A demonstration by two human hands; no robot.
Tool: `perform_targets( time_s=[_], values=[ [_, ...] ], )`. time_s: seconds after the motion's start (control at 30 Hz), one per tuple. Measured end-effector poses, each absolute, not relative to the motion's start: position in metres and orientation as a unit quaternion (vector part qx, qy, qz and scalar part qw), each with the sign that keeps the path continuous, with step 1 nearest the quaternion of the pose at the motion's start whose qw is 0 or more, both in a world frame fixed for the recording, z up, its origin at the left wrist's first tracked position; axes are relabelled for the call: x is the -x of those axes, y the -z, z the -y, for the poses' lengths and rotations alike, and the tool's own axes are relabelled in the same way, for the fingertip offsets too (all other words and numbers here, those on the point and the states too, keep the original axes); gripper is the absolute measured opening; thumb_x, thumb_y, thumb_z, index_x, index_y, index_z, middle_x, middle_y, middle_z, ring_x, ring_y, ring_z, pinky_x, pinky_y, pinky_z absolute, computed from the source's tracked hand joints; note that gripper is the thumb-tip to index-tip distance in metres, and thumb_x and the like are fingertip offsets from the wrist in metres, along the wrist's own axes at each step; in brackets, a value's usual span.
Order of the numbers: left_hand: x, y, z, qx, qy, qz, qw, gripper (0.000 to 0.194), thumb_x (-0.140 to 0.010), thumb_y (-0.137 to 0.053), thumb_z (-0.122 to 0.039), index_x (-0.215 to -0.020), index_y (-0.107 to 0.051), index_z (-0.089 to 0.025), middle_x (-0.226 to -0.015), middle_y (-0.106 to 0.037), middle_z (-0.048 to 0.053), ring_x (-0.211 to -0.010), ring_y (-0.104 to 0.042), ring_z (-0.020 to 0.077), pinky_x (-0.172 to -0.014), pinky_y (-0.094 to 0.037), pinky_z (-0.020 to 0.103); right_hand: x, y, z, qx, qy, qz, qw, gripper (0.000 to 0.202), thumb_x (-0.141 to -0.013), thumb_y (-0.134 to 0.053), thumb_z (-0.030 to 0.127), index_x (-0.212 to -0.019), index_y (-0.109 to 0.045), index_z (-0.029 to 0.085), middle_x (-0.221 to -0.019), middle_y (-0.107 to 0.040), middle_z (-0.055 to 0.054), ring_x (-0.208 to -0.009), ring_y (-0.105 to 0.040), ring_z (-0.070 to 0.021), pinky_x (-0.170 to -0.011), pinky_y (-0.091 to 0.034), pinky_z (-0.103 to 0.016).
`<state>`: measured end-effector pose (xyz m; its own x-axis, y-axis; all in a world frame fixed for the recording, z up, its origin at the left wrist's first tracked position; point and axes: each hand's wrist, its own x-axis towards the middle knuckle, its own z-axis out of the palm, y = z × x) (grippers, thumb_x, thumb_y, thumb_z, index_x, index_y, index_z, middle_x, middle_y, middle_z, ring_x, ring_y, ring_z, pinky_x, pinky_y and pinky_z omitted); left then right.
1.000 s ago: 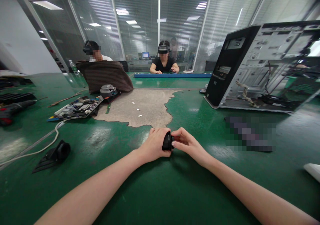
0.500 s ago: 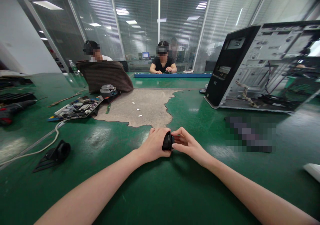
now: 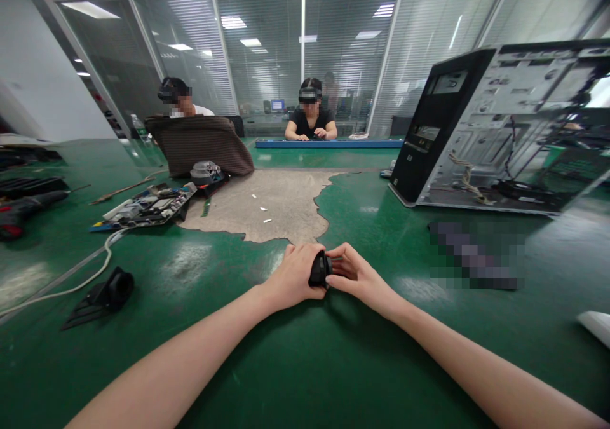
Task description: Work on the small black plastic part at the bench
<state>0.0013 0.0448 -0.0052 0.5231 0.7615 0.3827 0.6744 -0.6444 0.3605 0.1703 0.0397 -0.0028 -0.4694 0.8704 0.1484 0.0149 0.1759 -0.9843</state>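
A small black part (image 3: 319,270) is held between both my hands just above the green table (image 3: 295,365). My left hand (image 3: 294,275) wraps its left side, fingers curled around it. The fingertips of my right hand (image 3: 355,274) pinch its right side. Most of the part is hidden by my fingers. Both forearms reach in from the bottom of the view.
An open computer case (image 3: 495,124) stands at the right. A circuit board (image 3: 147,206), a white cable (image 3: 71,276) and a black bracket (image 3: 107,292) lie at the left. A worn bare patch (image 3: 271,203) lies ahead. Two people sit at the far side.
Almost nothing has moved; my right fingers shifted slightly on the black part, and the far person's hands moved a little.
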Motion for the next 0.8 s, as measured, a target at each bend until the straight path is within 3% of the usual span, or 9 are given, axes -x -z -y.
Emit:
perform_targets(
  time_s=[0.27, 0.47, 0.63, 0.8],
  values=[
    [-0.0016, 0.0052, -0.0449, -0.867, -0.257, -0.418, 0.087, 0.057, -0.059, -0.062, -0.028, -0.110, -0.036, -0.021, -0.105, -0.052, 0.005, -0.097, -0.047, 0.0236, -0.081, -0.029, 0.035, -0.1696, 0.0046, -0.0399, 0.322, -0.560, 0.646, 0.407, 0.020, -0.074, -0.058, 0.030, -0.087, -0.044, 0.022, -0.088, -0.056, 0.000, -0.087, -0.056, -0.0150, -0.079, -0.044, -0.033],
    [-0.0017, 0.0052, -0.0453, -0.867, -0.256, -0.418, 0.087, 0.056, -0.059, -0.062, -0.027, -0.109, -0.037, -0.021, -0.106, -0.052, 0.005, -0.098, -0.047, 0.0238, -0.081, -0.029, 0.035, -0.1690, 0.0052, -0.0404, 0.342, -0.541, 0.658, 0.397, 0.025, -0.074, -0.057, 0.029, -0.095, -0.045, 0.022, -0.095, -0.054, -0.002, -0.092, -0.054, -0.0161, -0.083, -0.044, -0.034],
    [-0.0013, 0.0053, -0.0451, -0.870, -0.256, -0.413, 0.083, 0.060, -0.057, -0.063, -0.026, -0.110, -0.036, -0.020, -0.106, -0.052, 0.006, -0.099, -0.047, 0.0238, -0.081, -0.029, 0.035, -0.1717, 0.0002, -0.0375, 0.329, -0.556, 0.657, 0.388, 0.027, -0.069, -0.063, 0.025, -0.089, -0.045, 0.022, -0.090, -0.055, 0.000, -0.088, -0.056, -0.0157, -0.084, -0.042, -0.035],
    [-0.0012, 0.0052, -0.0448, -0.870, -0.258, -0.413, 0.079, 0.057, -0.059, -0.062, -0.027, -0.109, -0.036, -0.020, -0.106, -0.052, 0.006, -0.099, -0.047, 0.0238, -0.081, -0.030, 0.035, -0.1716, 0.0009, -0.0381, 0.322, -0.564, 0.646, 0.400, 0.021, -0.073, -0.059, 0.028, -0.087, -0.045, 0.022, -0.089, -0.057, 0.000, -0.085, -0.057, -0.0150, -0.078, -0.043, -0.032]
  ],
)
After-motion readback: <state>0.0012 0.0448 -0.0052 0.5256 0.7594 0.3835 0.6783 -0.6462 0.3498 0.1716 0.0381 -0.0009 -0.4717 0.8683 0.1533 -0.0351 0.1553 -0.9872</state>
